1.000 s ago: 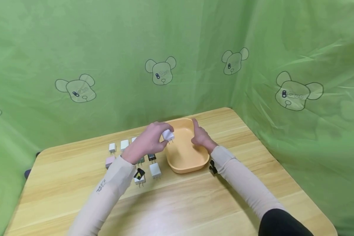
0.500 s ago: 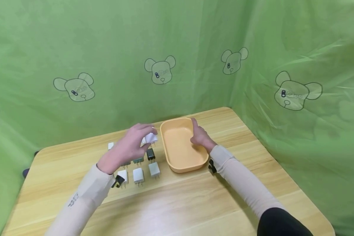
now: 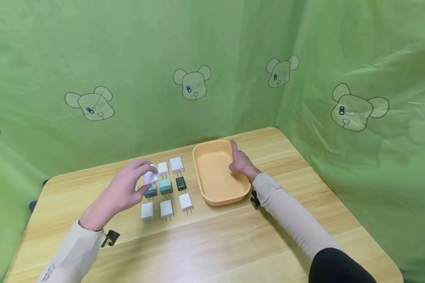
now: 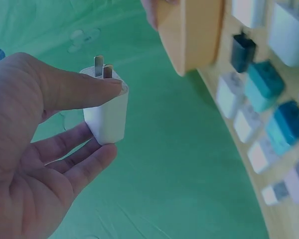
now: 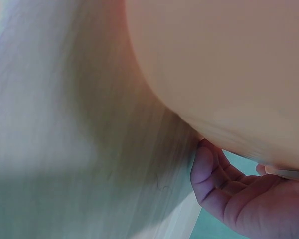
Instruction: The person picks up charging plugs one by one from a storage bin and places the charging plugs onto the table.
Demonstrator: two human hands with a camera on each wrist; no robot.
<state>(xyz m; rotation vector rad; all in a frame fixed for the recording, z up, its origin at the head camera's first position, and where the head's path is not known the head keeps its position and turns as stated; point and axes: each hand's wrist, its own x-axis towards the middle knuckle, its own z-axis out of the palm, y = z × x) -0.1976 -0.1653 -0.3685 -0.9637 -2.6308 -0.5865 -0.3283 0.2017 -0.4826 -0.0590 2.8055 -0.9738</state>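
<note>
My left hand (image 3: 122, 188) pinches a white wall charger (image 4: 108, 112) between thumb and fingers, its two metal prongs pointing up in the left wrist view. It is held above the left part of rows of chargers, overlapping the blue charger (image 3: 150, 192) in the head view. Beside that lie a green charger (image 3: 165, 186) and a black charger (image 3: 181, 183). My right hand (image 3: 241, 163) grips the right side of an orange plastic tray (image 3: 217, 177), thumb over the rim. In the right wrist view its curled fingers (image 5: 204, 164) sit outside the tray wall.
White chargers (image 3: 166, 208) form a front row on the wooden table (image 3: 205, 243), and more white ones (image 3: 176, 164) lie behind. A pinkish charger (image 4: 295, 183) shows in the left wrist view. Green curtain (image 3: 141, 47) hangs behind and to the right of the table.
My left hand has moved left from over the tray, carrying the white charger across the rows and uncovering chargers on the right. My right hand stays on the tray.
</note>
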